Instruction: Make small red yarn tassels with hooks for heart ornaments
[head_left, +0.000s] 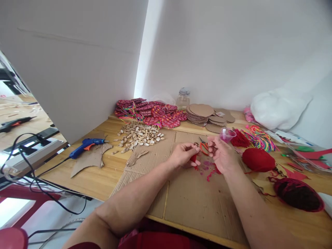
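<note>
My left hand (183,155) is closed in a pinch over the brown cardboard sheet (190,197). Between its fingers shows a small red piece (193,158), and a curl of dark brown yarn (196,144) sticks out above the thumb. My right hand (221,154) faces it a short way off, its fingers curled together; what they hold is too small to make out. Orange-handled scissors (203,146) lie just behind and between the hands. Pink and red scraps (209,175) are scattered on the cardboard below them.
Peanut shells (141,136) lie in a heap at left, beyond which is a blue glue gun (86,147). Patterned pink pieces (160,114), stacked cardboard shapes (199,112) and a jar (183,98) line the back. Red yarn (258,159) and dark yarn (297,194) lie at right, near a plastic cup (227,134).
</note>
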Demonstrator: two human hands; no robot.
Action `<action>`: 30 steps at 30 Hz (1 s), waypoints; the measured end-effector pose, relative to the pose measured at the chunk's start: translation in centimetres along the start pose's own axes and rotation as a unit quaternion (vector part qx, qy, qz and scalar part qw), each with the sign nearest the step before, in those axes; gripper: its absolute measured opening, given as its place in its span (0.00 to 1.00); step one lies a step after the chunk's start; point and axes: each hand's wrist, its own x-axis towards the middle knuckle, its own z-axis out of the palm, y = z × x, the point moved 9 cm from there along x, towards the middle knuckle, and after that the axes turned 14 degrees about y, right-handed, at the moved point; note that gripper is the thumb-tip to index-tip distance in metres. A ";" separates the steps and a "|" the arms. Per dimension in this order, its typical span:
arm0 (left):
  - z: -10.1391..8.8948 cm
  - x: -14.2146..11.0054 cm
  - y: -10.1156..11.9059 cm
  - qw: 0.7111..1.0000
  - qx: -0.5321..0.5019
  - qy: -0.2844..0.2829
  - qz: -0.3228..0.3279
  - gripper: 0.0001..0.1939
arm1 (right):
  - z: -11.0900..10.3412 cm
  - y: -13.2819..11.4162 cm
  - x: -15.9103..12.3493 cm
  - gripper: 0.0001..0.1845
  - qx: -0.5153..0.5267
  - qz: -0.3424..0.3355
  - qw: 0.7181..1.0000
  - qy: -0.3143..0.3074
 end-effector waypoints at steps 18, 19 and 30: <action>-1.2 0.5 0.8 0.998 -0.035 0.042 0.041 0.26 | 1.7 3.6 -1.7 0.15 -0.072 0.065 0.993 -0.073; -1.2 0.6 0.6 0.998 -0.029 0.041 0.036 0.26 | 1.6 3.7 -1.6 0.14 -0.058 0.069 0.994 -0.068; -2.3 1.9 0.7 0.988 0.048 0.093 0.112 0.29 | 2.0 5.1 -1.1 0.13 0.072 0.113 0.987 -0.090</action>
